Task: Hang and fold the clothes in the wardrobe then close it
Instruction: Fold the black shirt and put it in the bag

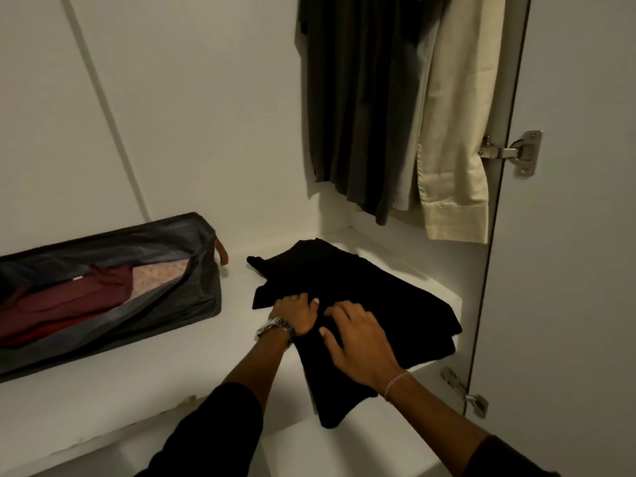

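Observation:
A black garment (385,297) lies partly folded on the white wardrobe shelf (144,383), one corner hanging over the front edge. My left hand (296,313), with a metal watch on the wrist, grips a fold at the garment's left side. My right hand (354,339) rests on the cloth just to the right with fingers spread and slightly bent. Above, dark garments (361,98) and a cream shirt (457,132) hang inside the wardrobe.
A dark fabric storage bag (192,290) stands open on the shelf at the left, with red and patterned clothes inside. The open wardrobe door (578,235) with two metal hinges (516,151) stands at the right.

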